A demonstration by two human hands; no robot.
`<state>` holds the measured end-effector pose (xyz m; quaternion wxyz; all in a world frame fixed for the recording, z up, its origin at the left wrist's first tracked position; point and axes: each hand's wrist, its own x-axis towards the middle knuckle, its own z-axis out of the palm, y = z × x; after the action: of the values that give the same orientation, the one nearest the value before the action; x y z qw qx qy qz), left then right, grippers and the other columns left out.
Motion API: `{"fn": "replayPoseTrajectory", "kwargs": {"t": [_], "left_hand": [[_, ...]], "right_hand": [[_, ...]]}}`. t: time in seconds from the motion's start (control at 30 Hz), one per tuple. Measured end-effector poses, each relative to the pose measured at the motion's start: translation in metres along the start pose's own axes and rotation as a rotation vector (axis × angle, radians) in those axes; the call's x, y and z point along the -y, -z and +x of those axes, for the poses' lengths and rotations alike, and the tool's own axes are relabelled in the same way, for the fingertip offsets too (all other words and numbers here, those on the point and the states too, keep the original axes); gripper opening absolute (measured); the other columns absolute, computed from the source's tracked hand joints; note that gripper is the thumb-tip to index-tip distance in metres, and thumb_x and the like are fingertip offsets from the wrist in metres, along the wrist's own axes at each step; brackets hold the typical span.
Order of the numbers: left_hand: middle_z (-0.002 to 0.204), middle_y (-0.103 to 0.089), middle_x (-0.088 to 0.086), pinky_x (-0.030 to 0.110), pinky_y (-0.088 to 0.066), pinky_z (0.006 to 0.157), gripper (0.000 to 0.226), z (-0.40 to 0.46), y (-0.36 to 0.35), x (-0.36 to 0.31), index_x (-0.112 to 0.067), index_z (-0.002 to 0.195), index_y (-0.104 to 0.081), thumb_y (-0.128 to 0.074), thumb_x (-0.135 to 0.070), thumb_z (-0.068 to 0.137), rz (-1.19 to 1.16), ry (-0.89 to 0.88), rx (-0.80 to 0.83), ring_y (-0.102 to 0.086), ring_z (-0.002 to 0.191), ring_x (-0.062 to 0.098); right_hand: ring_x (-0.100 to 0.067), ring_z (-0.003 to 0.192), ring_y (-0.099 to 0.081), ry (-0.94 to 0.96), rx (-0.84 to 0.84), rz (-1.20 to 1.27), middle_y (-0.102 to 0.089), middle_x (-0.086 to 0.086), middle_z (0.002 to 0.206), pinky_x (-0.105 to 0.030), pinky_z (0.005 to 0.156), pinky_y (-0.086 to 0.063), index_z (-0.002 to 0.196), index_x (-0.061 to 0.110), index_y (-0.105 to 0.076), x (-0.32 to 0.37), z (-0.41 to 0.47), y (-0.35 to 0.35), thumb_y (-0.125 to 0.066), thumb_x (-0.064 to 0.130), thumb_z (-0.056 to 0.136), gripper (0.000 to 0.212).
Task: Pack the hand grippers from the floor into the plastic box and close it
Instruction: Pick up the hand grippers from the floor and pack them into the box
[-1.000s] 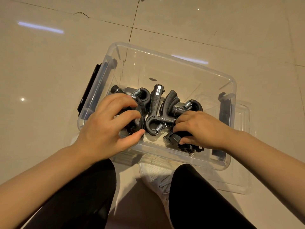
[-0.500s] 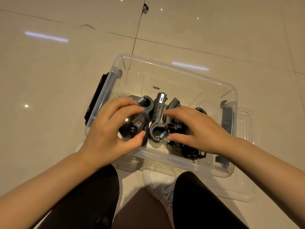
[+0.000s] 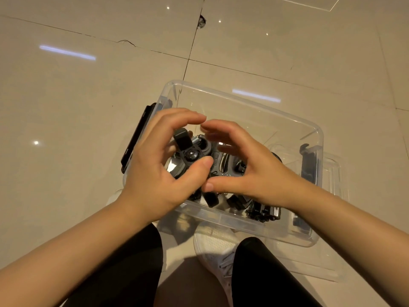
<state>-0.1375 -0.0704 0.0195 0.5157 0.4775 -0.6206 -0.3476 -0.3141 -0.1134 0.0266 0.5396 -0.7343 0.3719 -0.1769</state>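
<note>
**Grippers are in the box; settle them low before you reach for the lid**

Your left hand (image 3: 159, 171) holds one black hand gripper (image 3: 190, 151) above the pile, thumb pressed against its hub from the near side and fingers (image 3: 177, 120) curled over the top. Your right hand (image 3: 250, 169) is cupped just beside it, its fingers (image 3: 221, 131) bent over the neighbouring grippers; whether they actually pinch one is hidden by the hand itself.

Expect these to feel stiff and fairly dense for their size: hard plastic handles joined by a steel spring (image 3: 197, 139). The ribbed handles should give good purchase; the smooth hub and the spring coil are poorer places to hold, and the coil could nip skin. They tangle readily, since handles hook through each other's loops, so lifting one may drag another.

The clear plastic box (image 3: 243, 100) sits on the floor (image 3: 77, 129) just beyond your shoe (image 3: 212, 247). Several black grippers (image 3: 263, 210) lie in a loose heap against its near wall, while the far half shows bare bottom. Black latch clips (image 3: 137, 138) hang on the left and right ends. The transparent lid (image 3: 332, 173) lies partly under the box at its right side, so the box will probably need lifting off it. Any handle standing proud of the rim would likely stop the lid seating.
</note>
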Motion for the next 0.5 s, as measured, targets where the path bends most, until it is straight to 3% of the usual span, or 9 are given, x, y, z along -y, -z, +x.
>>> {"fn": "replayPoseTrajectory", "kwargs": {"t": [0.13,0.2,0.3,0.37,0.43,0.5], "left_hand": [[0.121,-0.050,0.002,0.036,-0.046,0.095,0.043,0.001,0.001,0.002,-0.020,0.120,-0.049,-0.059,-0.023,0.078,0.071,-0.038,0.049,-0.048,0.122,0.020],[0.124,-0.049,0.004,0.033,-0.040,0.102,0.042,-0.001,0.003,0.006,-0.020,0.120,-0.050,-0.059,-0.025,0.080,0.128,-0.045,0.095,-0.044,0.127,0.019],[0.128,-0.046,-0.007,0.037,-0.041,0.103,0.045,-0.005,0.003,0.010,-0.030,0.124,-0.047,-0.058,-0.028,0.081,0.091,0.048,0.147,-0.040,0.130,0.014],[0.130,-0.044,-0.011,0.044,-0.043,0.101,0.050,-0.008,0.001,0.012,-0.032,0.126,-0.044,-0.060,-0.028,0.079,0.070,0.079,0.155,-0.039,0.132,0.014],[0.133,-0.041,-0.010,0.048,-0.042,0.102,0.056,-0.009,0.001,0.013,-0.033,0.128,-0.042,-0.062,-0.027,0.076,0.058,0.099,0.140,-0.034,0.136,0.014],[0.137,-0.039,-0.006,0.049,-0.041,0.103,0.062,-0.007,0.003,0.012,-0.031,0.131,-0.040,-0.065,-0.026,0.074,0.035,0.095,0.135,-0.030,0.138,0.015]], "right_hand": [[0.004,0.123,-0.046,-0.055,0.094,0.133,-0.046,0.017,0.131,-0.019,0.107,-0.034,0.134,0.037,-0.030,0.003,0.003,-0.003,-0.079,0.010,0.073,0.083],[0.001,0.116,-0.051,-0.065,0.064,0.140,-0.052,0.006,0.119,-0.016,0.102,-0.037,0.135,0.035,-0.031,0.001,0.002,-0.006,-0.079,0.005,0.071,0.085],[-0.011,0.103,-0.057,-0.086,0.065,0.180,-0.053,-0.002,0.106,-0.023,0.096,-0.044,0.137,0.030,-0.031,-0.003,0.005,-0.004,-0.078,0.000,0.071,0.087],[-0.018,0.105,-0.056,-0.104,0.122,0.203,-0.049,0.002,0.117,-0.028,0.095,-0.047,0.138,0.037,-0.029,-0.005,0.009,-0.002,-0.077,-0.002,0.072,0.090],[-0.008,0.115,-0.051,-0.111,0.145,0.182,-0.044,0.015,0.128,-0.024,0.097,-0.045,0.134,0.048,-0.026,-0.007,0.012,-0.003,-0.077,0.001,0.073,0.092],[-0.002,0.121,-0.048,-0.126,0.152,0.194,-0.048,0.012,0.126,-0.023,0.102,-0.041,0.136,0.049,-0.022,-0.008,0.013,-0.006,-0.077,0.002,0.073,0.095]]}}
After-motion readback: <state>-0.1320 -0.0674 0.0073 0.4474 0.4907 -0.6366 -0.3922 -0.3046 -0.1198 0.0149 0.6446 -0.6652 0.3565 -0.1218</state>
